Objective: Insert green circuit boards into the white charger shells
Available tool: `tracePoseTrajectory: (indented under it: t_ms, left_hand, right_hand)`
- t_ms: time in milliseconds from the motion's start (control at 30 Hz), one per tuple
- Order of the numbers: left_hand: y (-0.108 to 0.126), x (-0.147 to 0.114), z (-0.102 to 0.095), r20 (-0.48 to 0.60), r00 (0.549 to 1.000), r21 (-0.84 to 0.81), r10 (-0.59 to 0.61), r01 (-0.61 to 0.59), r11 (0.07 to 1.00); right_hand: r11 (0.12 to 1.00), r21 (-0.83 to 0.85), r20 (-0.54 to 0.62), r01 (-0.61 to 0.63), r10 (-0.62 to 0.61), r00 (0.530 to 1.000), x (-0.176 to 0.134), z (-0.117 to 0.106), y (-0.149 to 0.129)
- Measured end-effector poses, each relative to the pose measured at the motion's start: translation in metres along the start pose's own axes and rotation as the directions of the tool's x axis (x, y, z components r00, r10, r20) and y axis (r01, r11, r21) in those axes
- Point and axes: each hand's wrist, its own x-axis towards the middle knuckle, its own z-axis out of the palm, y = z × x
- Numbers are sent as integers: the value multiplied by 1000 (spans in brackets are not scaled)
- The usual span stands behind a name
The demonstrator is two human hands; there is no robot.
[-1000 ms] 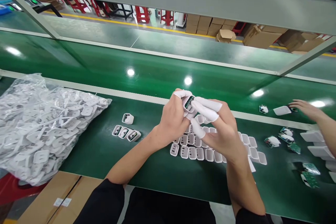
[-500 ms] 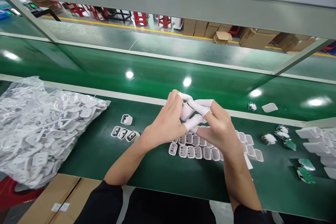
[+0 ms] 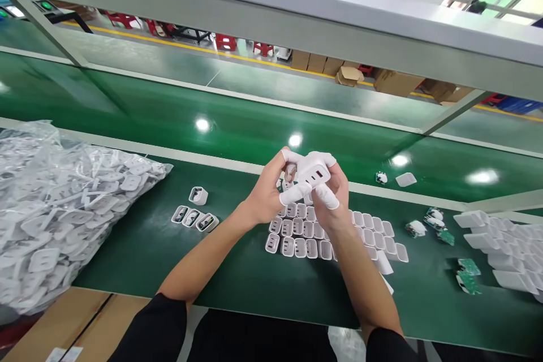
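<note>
Between my two hands is a white charger housing (image 3: 314,172), tilted so that its end with dark port slots faces me. My left hand (image 3: 268,189) grips its left side with thumb and fingers. My right hand (image 3: 335,201) is closed on its right side. White finger cots cover several fingertips on both hands. Beneath them, rows of open white charger housings (image 3: 311,248) stand on the green table, partly hidden by my right forearm. To the left, several housings with circuit parts inside (image 3: 193,217) sit together.
A clear plastic bag full of white plastic parts (image 3: 97,192) lies at the left. Loose circuit boards (image 3: 469,266) and stacked white housings (image 3: 507,263) are on the right. A metal shelf beam (image 3: 271,28) crosses above the bench. Cardboard boxes (image 3: 399,83) stand beyond.
The housing has turned in my hands, so its port face now shows toward me. My fingers have shifted around it, and the view has moved slightly right and tilted up.
</note>
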Motion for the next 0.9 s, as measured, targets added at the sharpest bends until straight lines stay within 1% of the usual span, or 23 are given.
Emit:
tracePoseTrajectory:
  t_ms: [67, 133, 200, 267, 333, 400, 500, 567, 633, 800, 900]
  left_hand:
    - [-4, -5, 11, -99, 994, -92, -36, 27, 995]
    - [-7, -10, 20, -172, 981, -160, -89, 61, 985]
    - [-7, -15, 28, -210, 967, -205, -147, 103, 973]
    - [-7, -17, 32, -225, 956, -244, -190, 133, 961]
    - [-6, -17, 36, -242, 947, -285, -213, 141, 948]
    - [-6, -16, 38, -266, 939, -315, -219, 130, 940]
    - [-7, -13, 41, -307, 928, -327, -211, 105, 939]
    - [-7, -13, 41, -320, 925, -330, -206, 95, 939]
    - [-8, -13, 40, -315, 927, -340, -201, 87, 936]
    - [-7, -13, 38, -259, 948, -390, -186, 74, 918]
    - [-4, -12, 37, -246, 951, -401, -189, 78, 913]
  right_hand:
    - [1000, 14, 16, -25, 25, 1000, 1, 0, -4]
    - [997, 42, 26, -60, 59, 998, 3, -1, -9]
    - [994, 61, 21, -92, 91, 996, 4, -3, -13]
    - [994, 39, 1, -100, 100, 995, 5, -6, -16]
    - [998, -20, -35, -54, 53, 998, 6, -10, -16]
    - [995, -101, -67, 12, -19, 998, 6, -14, -16]
    - [978, -198, -56, 69, -82, 995, 6, -20, -16]
    - [975, -208, -30, 75, -83, 996, 6, -23, -17]
    - [982, -178, -19, 66, -70, 997, 6, -24, -18]
    - [1000, -25, -37, -6, 5, 999, 9, -21, -21]
    - [996, 72, -48, -48, 51, 998, 10, -16, -22]
